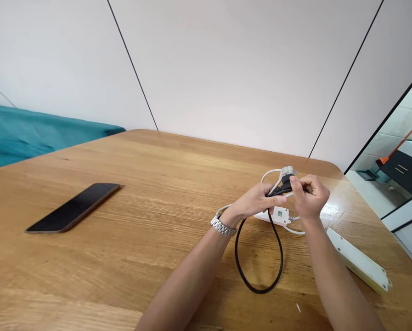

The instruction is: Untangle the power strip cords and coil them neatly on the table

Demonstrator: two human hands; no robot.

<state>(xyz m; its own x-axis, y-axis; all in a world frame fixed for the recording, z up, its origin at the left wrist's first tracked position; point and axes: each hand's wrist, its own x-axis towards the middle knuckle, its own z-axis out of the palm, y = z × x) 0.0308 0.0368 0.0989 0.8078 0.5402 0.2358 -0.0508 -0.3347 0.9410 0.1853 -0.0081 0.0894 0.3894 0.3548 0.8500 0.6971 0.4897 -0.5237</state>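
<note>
A black power cord [280,257] hangs in a loop below my hands, over the right part of the table. My left hand [257,200], with a metal watch on its wrist, is closed around the cord. At the cord's black plug [287,181] my right hand [310,193] is closed, the thumb pressed against it. Just behind the hands shows a white plug [287,172] on a white cable. Partly hidden beneath them lies a white box-like piece [278,215] with a small green label and cables attached.
A long white power strip [359,259] lies right of my right forearm. Far left on the wooden table [150,257] rests a dark tablet or phone [75,208]. A teal sofa [47,131] stands beyond the left edge, a white wall [226,78] behind. Near the front is a small white scrap [298,308].
</note>
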